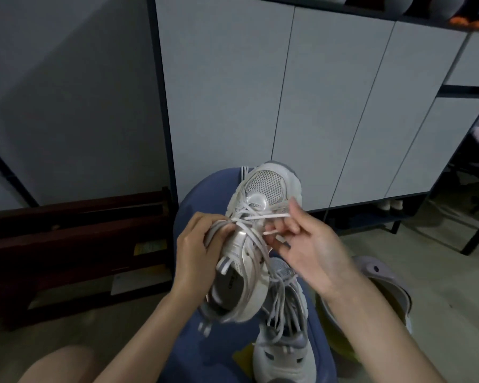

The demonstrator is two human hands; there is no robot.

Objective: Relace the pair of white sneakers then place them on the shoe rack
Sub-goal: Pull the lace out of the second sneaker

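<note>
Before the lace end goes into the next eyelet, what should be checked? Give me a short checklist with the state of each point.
1. Upper sneaker steady: ok, the left hand grips its side.
2. Lace under control: ok, the right hand pinches it, a stretch running taut across the shoe.
3. Lace tip free to thread: ok, it sticks out beside the right fingers.
4. Next eyelet located: cannot tell, crossed laces cover the eyelets.
5. Lower rows laced evenly: cannot tell, the crossings look loose and tangled.
6. Second sneaker out of the way: not ok, it lies directly under the first and its loose laces hang close to it.
</note>
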